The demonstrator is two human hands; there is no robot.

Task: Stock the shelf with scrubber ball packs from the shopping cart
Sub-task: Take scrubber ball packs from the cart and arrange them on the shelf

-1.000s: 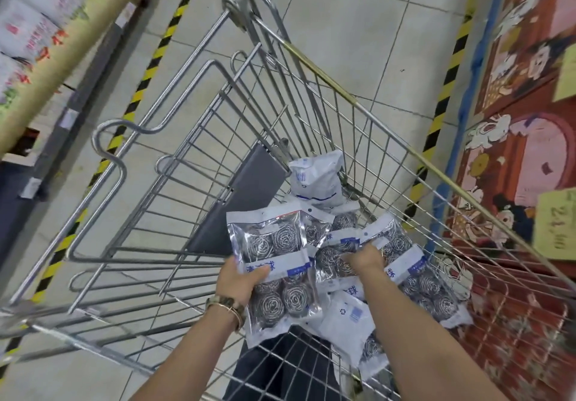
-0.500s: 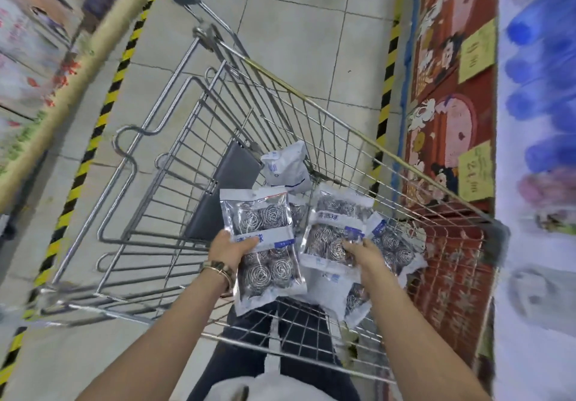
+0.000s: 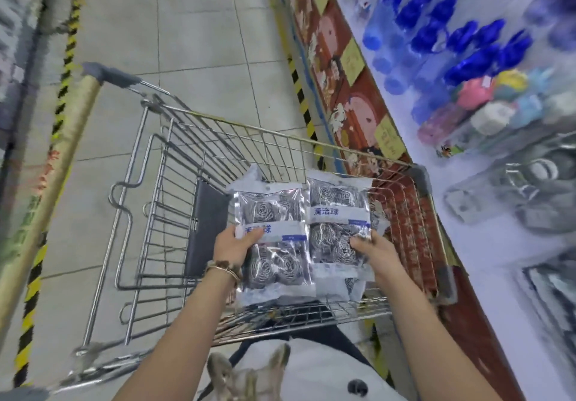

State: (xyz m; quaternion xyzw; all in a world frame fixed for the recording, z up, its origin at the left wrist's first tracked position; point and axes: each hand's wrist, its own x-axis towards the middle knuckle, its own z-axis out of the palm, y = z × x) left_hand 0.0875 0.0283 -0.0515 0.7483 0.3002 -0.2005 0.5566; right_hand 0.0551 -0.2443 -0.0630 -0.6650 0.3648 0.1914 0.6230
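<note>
Currently grips one scrubber ball pack (image 3: pixel 270 212) in the left hand (image 3: pixel 232 246), thumb across the label band, grip clamped. Pinches a second pack (image 3: pixel 338 210) by its lower right edge in the right hand (image 3: pixel 377 254), grip likewise clamped. Holds both side by side, edges meeting, above the shopping cart (image 3: pixel 280 132). Leaves more packs (image 3: pixel 352 288) in the basket underneath. Faces a blurred shelf (image 3: pixel 467 213) just right.

We find open room above the cart (image 3: pixel 249 128); wire walls hem its sides, the shelf (image 3: pixel 498 244) close on the right
</note>
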